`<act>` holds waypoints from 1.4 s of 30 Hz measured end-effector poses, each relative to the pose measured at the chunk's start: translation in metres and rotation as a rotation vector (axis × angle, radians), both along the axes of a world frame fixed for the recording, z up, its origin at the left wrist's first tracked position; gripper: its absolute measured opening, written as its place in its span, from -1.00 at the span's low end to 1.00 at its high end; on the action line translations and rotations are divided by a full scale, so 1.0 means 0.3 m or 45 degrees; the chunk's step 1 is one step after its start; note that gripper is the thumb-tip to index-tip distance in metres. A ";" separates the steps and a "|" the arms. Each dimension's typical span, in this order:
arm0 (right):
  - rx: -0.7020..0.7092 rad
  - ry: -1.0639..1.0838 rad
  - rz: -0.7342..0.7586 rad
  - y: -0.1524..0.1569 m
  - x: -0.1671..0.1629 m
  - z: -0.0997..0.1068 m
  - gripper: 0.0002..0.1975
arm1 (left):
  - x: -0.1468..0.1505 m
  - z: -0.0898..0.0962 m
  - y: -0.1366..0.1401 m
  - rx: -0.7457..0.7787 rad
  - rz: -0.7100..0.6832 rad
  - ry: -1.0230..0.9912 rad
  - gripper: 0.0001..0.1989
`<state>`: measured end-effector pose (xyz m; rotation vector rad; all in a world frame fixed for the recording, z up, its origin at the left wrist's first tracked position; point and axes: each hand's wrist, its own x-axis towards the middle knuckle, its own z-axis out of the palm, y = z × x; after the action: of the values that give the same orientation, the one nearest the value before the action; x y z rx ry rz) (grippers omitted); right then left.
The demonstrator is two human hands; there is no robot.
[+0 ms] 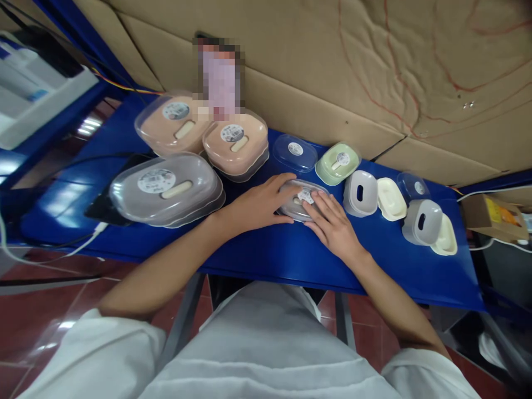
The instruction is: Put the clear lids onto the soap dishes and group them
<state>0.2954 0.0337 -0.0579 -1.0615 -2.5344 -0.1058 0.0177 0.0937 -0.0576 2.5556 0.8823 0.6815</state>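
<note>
A small grey storage box (287,209) with a clear lid and a round white label sits on the blue table in front of me. My left hand (264,202) grips its left end, with fingers along the far side and top and the thumb at the near edge. Across the right part of the lid lie the outstretched fingers of my right hand (334,224). Both hands hide much of the box. Just behind it are a loose clear lid (286,155) with a label and a pale green lidded box (338,163).
Left of my hands stand a large grey lidded box (183,174) and two peach ones (245,133), (166,130). To the right are two grey cups with oval slots (361,194), (423,221) and cream lids (392,198), (445,235). Cardboard (311,83) lines the back; a white cable (83,246) hangs left.
</note>
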 end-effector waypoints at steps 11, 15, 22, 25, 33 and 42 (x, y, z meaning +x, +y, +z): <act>-0.155 0.170 -0.174 0.175 0.010 0.143 -0.53 | -0.032 0.076 -0.002 -0.262 -0.084 0.047 -0.37; -0.236 -0.104 -0.147 0.356 -0.024 0.141 -0.51 | -0.044 0.096 0.004 -0.377 -0.142 0.036 -0.37; -0.144 -0.299 -0.137 0.206 -0.010 0.043 -0.46 | -0.053 0.117 -0.009 -0.387 -0.094 0.093 -0.29; -0.125 -0.293 -0.161 0.057 0.075 0.032 -0.44 | -0.051 0.128 -0.022 -0.385 -0.093 0.130 -0.32; -0.115 -0.167 -0.365 -0.200 0.250 0.030 -0.51 | -0.026 0.124 -0.026 -0.375 -0.046 0.114 -0.33; -0.052 0.047 -0.647 -0.214 0.381 0.039 -0.52 | 0.095 0.079 0.029 0.017 0.433 0.057 -0.34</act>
<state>0.4096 -0.0304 -0.0462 -1.6829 -2.1857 -0.1700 0.0462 0.1023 -0.0339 2.4637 1.3505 0.7270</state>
